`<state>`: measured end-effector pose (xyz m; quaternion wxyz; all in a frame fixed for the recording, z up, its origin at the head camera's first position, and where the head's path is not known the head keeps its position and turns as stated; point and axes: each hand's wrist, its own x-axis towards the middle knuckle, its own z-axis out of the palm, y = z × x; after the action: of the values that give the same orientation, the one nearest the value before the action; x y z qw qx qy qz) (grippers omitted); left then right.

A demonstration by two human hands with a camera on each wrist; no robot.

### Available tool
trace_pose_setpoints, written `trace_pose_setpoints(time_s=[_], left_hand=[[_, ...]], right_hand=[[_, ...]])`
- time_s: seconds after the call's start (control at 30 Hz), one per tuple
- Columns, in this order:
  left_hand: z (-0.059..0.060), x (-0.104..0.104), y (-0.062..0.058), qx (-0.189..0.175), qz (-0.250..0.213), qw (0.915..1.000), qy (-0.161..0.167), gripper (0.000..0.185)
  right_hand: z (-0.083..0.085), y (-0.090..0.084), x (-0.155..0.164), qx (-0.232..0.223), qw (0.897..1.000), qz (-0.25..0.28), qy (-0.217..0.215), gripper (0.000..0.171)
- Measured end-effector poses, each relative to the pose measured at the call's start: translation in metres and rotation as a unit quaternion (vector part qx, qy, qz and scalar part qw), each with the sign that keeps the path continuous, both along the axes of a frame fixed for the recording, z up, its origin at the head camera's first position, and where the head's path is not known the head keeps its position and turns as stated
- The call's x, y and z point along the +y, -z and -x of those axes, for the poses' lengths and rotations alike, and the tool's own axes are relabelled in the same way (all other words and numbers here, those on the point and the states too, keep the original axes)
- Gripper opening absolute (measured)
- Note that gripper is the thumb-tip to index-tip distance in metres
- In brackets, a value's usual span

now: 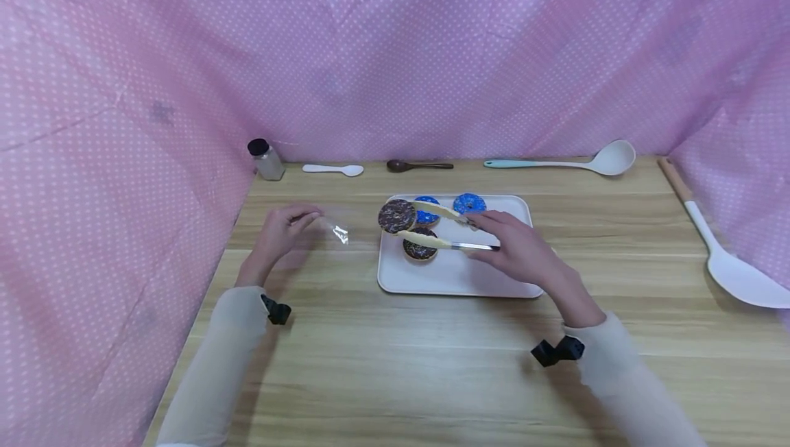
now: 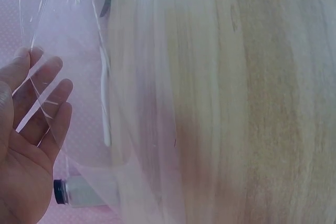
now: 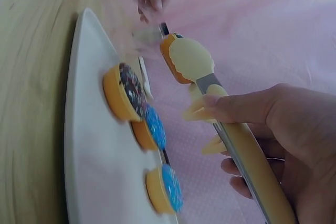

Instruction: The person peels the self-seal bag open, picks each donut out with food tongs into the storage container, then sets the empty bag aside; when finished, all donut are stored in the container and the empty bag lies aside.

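Note:
My left hand (image 1: pixel 280 231) pinches the edge of a clear plastic bag (image 1: pixel 338 233), which spreads across the left wrist view. Tongs (image 3: pixel 252 166) with cream-coloured tips are in my right hand (image 1: pixel 518 245). Between their tips is a chocolate-topped doughnut (image 1: pixel 396 216), raised above the left edge of a white tray (image 1: pixel 457 286). Another chocolate doughnut (image 1: pixel 420 254) lies on the tray, with one blue-topped doughnut (image 1: pixel 426 218) close behind it and a second blue doughnut (image 1: pixel 469 202) farther right. The tongs partly cover the doughnuts behind them in the head view.
Along the back edge stand or lie a black-capped jar (image 1: pixel 269 162), a small white spoon (image 1: pixel 333 169), a dark brown spoon (image 1: pixel 420 166) and a ladle (image 1: pixel 611 158). A large white spoon-like utensil (image 1: pixel 734 272) lies at the right. Pink dotted cloth (image 1: pixel 395 56) encloses the table.

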<state>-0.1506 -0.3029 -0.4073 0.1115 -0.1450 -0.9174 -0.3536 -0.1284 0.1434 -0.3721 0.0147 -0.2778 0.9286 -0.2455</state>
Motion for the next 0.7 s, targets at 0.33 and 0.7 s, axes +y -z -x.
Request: trace_pose_setpoints(time_s=[0.33, 0.7], left_hand=[[-0.001, -0.002, 0.004, 0.017, -0.007, 0.9997, 0.014, 0.016], [-0.006, -0.002, 0.003, 0.001, 0.004, 1.0000, -0.003, 0.019]], right_hand=[[-0.015, 0.007, 0.058, -0.020, 0.998, 0.011, 0.053, 0.065], [-0.033, 0.021, 0.088, -0.048, 0.997, -0.001, 0.063, 0.066]])
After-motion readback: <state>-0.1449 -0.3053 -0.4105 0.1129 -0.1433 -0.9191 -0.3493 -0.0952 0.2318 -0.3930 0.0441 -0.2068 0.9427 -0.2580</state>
